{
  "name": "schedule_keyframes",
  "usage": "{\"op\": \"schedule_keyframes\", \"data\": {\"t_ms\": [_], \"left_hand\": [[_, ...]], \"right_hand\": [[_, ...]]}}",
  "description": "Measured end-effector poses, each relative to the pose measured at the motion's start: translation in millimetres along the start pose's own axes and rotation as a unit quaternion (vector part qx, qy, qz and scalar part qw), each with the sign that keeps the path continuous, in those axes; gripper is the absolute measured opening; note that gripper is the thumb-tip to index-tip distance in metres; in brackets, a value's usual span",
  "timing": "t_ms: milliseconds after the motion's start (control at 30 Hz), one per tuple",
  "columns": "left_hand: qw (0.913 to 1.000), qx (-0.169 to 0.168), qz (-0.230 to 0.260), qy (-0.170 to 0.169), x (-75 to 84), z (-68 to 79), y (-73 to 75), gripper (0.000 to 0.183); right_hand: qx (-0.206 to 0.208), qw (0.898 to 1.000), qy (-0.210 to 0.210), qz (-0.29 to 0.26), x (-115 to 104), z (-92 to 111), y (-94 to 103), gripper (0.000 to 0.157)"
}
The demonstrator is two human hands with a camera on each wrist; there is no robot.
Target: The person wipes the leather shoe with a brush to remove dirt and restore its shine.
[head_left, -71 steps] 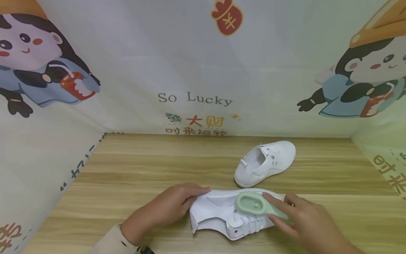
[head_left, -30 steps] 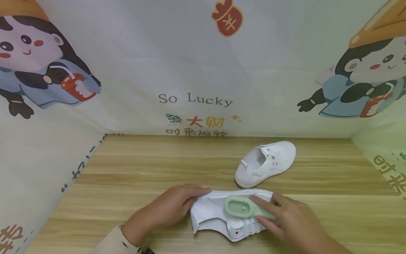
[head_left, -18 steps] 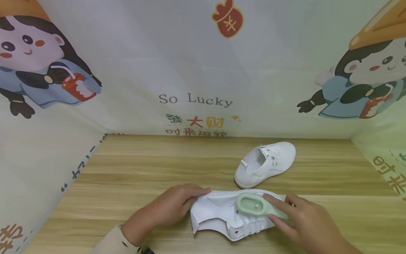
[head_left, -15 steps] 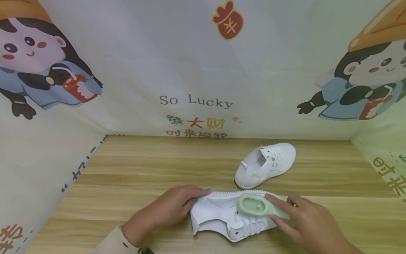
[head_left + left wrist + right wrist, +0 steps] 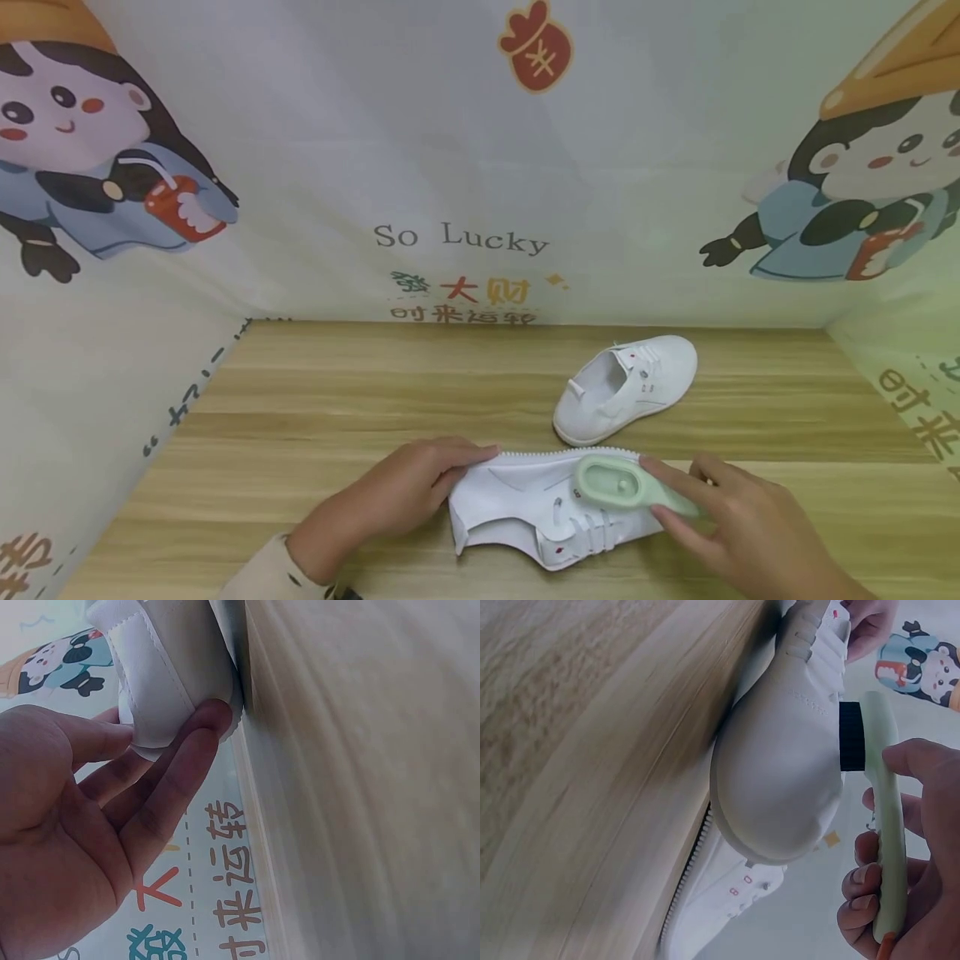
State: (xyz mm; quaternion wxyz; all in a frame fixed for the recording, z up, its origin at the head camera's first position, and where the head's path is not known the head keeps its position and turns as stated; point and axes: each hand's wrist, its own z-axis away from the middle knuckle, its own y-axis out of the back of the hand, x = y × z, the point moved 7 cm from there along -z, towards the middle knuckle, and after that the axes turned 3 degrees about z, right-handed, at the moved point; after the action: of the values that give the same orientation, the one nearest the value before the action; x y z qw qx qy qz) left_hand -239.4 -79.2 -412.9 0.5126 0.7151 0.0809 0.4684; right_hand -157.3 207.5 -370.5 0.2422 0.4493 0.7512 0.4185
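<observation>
The white lace-up sneaker [image 5: 528,487] lay on its side on the wooden tabletop [image 5: 337,392], sole facing away. The left hand [image 5: 408,479] pinched its heel; the right hand [image 5: 738,512] gripped the pale green brush [image 5: 633,485], black bristles [image 5: 851,736] against the upper. Bracing the heel firmly and brushing lightly near the laces seemed wise. Just beyond, a second white sneaker [image 5: 637,400] stood upright.

Looks boxed in and booth-like, with a wood-grain surface [image 5: 315,383] closed in at the back and both sides by pale, creased walls [image 5: 322,158] printed with cartoon figures [image 5: 90,200], a red pouch [image 5: 542,57] and English and Chinese lettering [image 5: 459,290]; hard to tell whether inside a home, shop or workshop.
</observation>
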Motion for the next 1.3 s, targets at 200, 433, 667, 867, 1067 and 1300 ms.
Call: {"op": "schedule_keyframes", "data": {"t_ms": [200, 433, 667, 867, 1067, 1300], "left_hand": [[0.9999, 0.006, 0.003, -0.008, 2.8, 0.6, 2.4, 0.041], [0.9999, 0.008, 0.000, -0.008, 1.8, 0.7, 2.9, 0.042], [1.0000, 0.002, 0.001, -0.004, 0.8, 1.7, 0.0, 0.040], [0.9999, 0.008, -0.005, -0.014, 2.5, 1.6, 1.5, 0.040], [0.9995, 0.015, -0.011, -0.026, 3.7, 3.3, 2.0, 0.039], [0.9989, 0.024, -0.010, -0.038, 4.6, 2.4, 3.3, 0.040]], "right_hand": [[-0.012, 1.000, 0.005, 0.003, -7.2, -6.9, -5.6, 0.045], [0.009, 0.999, 0.029, -0.016, -22.1, -18.0, -12.0, 0.039], [0.021, 0.997, 0.060, -0.033, -42.6, -27.6, -23.6, 0.043], [0.039, 0.995, 0.085, -0.034, -59.7, -37.1, -28.9, 0.041], [0.031, 0.995, 0.088, -0.039, -69.9, -43.2, -31.9, 0.050], [0.005, 0.998, 0.063, -0.019, -62.7, -43.2, -27.4, 0.047]]}}
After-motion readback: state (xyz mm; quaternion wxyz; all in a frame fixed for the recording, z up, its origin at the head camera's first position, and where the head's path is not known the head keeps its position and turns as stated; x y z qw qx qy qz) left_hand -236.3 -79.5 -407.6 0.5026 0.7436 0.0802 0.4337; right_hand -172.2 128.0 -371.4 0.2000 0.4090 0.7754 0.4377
